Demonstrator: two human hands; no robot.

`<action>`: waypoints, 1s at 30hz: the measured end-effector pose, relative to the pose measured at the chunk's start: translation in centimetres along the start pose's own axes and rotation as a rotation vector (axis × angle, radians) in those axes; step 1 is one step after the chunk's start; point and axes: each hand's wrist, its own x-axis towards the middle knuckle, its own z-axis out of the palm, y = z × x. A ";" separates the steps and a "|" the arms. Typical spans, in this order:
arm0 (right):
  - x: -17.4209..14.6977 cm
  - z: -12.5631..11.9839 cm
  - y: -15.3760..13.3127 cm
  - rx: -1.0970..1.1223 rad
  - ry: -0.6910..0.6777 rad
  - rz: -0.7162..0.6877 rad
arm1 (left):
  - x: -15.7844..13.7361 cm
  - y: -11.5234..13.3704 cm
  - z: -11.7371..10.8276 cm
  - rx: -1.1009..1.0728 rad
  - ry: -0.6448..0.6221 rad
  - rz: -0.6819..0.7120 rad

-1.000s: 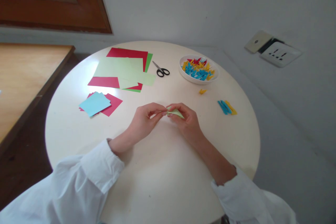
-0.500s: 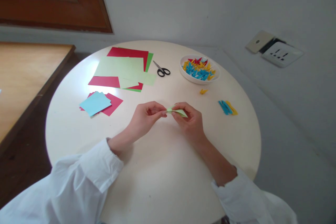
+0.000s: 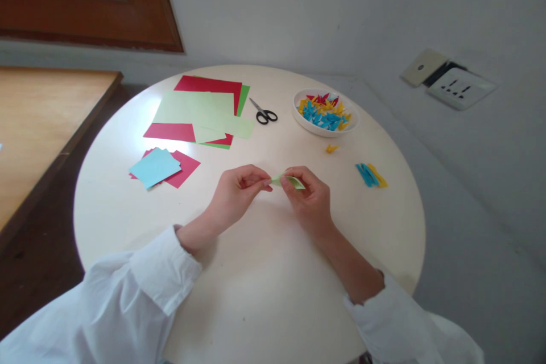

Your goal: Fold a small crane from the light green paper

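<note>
A small folded piece of light green paper point(image 3: 296, 183) is held between my two hands over the middle of the round white table point(image 3: 256, 273). My left hand point(image 3: 239, 193) pinches its left end between thumb and fingertips. Around its right part, my right hand point(image 3: 310, 196) is closed, thumb on the near side, with a pale green corner showing inside the fingers. Much of the folded paper is hidden by the fingers. A single yellow folded paper crane point(image 3: 331, 149) lies beyond my right hand.
Behind stand a white dish point(image 3: 324, 132) of colourful paper cranes and black-handled scissors point(image 3: 265, 116). Larger green and red sheets point(image 3: 194, 108) lie at the back left, blue and red squares point(image 3: 156, 168) nearer. Blue and yellow folded strips point(image 3: 370, 175) lie right.
My right thumb has shifted slightly on the green paper, and less of the paper shows between the hands. Both hands stay in nearly the same place.
</note>
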 end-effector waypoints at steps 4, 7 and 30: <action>-0.2 0.0 -0.2 -0.031 0.025 -0.025 | -0.1 0.0 0.1 -0.059 0.007 0.016; -0.3 0.0 -0.2 -0.021 0.041 -0.043 | -0.1 -0.2 0.2 -0.072 0.004 0.027; -0.4 -0.3 -0.1 0.069 0.084 -0.083 | -0.3 0.7 0.2 -0.121 -0.080 -0.055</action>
